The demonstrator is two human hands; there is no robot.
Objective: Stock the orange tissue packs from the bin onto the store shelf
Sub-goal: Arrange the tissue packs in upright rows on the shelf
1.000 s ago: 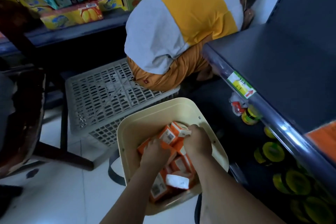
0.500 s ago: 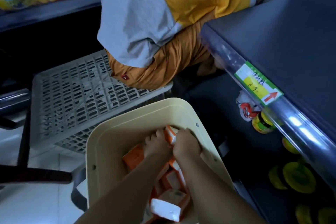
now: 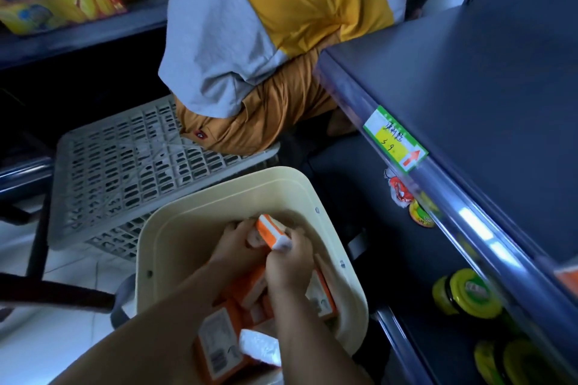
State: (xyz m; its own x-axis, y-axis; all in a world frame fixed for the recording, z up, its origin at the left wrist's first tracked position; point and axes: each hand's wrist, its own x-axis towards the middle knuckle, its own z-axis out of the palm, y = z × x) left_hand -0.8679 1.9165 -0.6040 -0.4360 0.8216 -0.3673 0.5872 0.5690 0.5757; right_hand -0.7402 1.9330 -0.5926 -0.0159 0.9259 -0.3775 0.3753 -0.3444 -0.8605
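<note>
A cream plastic bin [image 3: 219, 194] stands on the floor below me with several orange tissue packs [image 3: 219, 344] lying loose in it. Both my hands are down inside the bin. My left hand [image 3: 233, 244] and my right hand [image 3: 289, 262] together grip one orange-and-white tissue pack [image 3: 270, 231], lifted a little above the others. The dark store shelf [image 3: 469, 87] runs along the right, its top board bare where I see it, with a green and yellow price tag [image 3: 395, 139] on its front rail.
A crouching person in a grey and yellow shirt [image 3: 266, 25] blocks the aisle just beyond the bin. A grey slotted crate [image 3: 131, 166] lies upturned at the left. Yellow-lidded jars [image 3: 469, 291] fill the lower right shelf. Snack boxes [image 3: 62, 6] line the far left shelf.
My hands came together over one pack and raised it toward the far side of the bin. The view tilted down and closer to the bin.
</note>
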